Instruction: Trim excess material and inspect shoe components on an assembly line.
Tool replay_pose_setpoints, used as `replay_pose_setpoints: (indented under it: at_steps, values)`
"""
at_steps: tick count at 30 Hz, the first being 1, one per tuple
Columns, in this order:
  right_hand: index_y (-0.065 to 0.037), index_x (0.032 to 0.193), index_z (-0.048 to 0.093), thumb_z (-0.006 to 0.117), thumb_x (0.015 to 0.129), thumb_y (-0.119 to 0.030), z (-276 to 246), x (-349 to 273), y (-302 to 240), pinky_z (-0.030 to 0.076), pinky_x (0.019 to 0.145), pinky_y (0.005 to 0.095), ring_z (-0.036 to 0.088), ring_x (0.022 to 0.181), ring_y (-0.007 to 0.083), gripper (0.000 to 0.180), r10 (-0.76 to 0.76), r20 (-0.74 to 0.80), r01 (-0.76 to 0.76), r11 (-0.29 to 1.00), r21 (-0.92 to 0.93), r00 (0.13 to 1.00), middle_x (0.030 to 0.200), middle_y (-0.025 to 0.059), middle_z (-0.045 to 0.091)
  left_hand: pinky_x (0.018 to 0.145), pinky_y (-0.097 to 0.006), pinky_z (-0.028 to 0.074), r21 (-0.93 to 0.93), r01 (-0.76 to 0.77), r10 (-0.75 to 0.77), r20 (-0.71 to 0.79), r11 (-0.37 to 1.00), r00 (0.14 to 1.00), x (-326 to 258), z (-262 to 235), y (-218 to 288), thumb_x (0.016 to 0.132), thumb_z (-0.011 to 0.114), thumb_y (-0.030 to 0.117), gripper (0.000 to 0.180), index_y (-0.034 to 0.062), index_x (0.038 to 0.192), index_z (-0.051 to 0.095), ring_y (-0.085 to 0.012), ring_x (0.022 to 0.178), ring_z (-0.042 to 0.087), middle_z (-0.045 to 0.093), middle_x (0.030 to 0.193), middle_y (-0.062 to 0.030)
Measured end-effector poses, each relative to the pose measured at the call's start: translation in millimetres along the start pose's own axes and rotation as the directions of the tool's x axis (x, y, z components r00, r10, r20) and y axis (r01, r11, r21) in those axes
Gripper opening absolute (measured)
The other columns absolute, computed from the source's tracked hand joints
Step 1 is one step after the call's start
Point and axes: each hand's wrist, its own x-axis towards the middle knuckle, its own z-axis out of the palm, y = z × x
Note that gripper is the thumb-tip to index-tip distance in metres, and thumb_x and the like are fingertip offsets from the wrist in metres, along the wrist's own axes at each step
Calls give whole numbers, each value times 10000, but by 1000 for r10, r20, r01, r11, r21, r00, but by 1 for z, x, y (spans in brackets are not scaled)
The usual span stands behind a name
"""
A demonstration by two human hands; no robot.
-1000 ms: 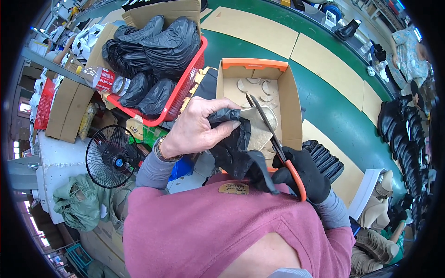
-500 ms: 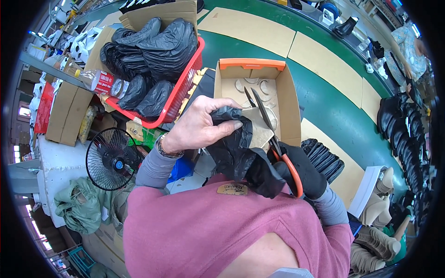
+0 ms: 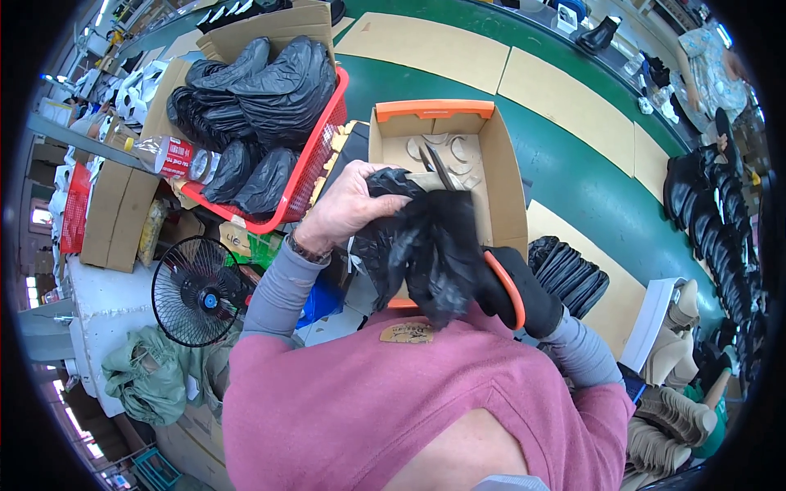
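My left hand (image 3: 348,204), bare, pinches the upper edge of a black crinkled piece (image 3: 438,245) between thumb and fingers. A pale beige edge of it shows near the blades, and its lower part hangs loose in front of my chest. My right hand (image 3: 532,299) wears a black glove and is closed round the orange handles of a pair of scissors (image 3: 509,286). The blades point up and away, slightly apart at the piece's top edge; the black material hides their middle. Just beyond is a cardboard box (image 3: 509,176) with an orange rim, holding several curved pale scraps (image 3: 467,149).
A red basket (image 3: 323,143) with cardboard and stacked black pieces (image 3: 282,90) stands at left, a plastic bottle (image 3: 176,157) against it. A fan (image 3: 205,290) is nearer. Right of the box lies a black stack (image 3: 569,278). Beige forms (image 3: 667,352) stand far right, on the green table's (image 3: 573,204) side.
The black piece has turned, so its pale lining is mostly covered by black material. The scissors and my right hand have shifted slightly left and the blades are closer together.
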Motion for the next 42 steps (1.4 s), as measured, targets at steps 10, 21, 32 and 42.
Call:
replay_pose_setpoints:
  at_steps: [10,21,32,42]
  values:
    - [17,1134,548,566,820,-49,1,12,9,451,557,417,573,603,327,321,104,95,-129,942,310,990,777,177,555,676,-202,517,-138,92,-91,13,986,996,-2,-11,-15,834,653,18,147,-35,971,671,-49,749,619,682,858,-4]
    - [-33,1182,457,448,990,-205,14,16,40,424,425,273,513,438,139,258,118,58,-131,866,482,991,662,79,514,734,-254,565,-397,199,-224,-17,896,974,6,-23,-49,813,593,-36,282,-74,1092,592,-116,797,679,691,964,-77]
    - [-166,1264,580,585,825,-89,19,29,96,490,589,397,631,653,301,446,6,94,27,940,-340,996,740,105,632,750,-283,560,-377,-175,50,-319,909,947,-2,-42,0,840,578,-10,239,-37,1076,605,-137,799,671,682,966,-69]
    - [-14,1292,547,422,917,-658,-34,40,-2,505,876,356,625,1053,228,756,496,42,-299,451,841,867,1237,151,603,968,-319,465,319,-399,447,-91,859,890,-3,29,38,753,626,-110,562,-12,1297,523,-199,1101,597,621,1197,-116]
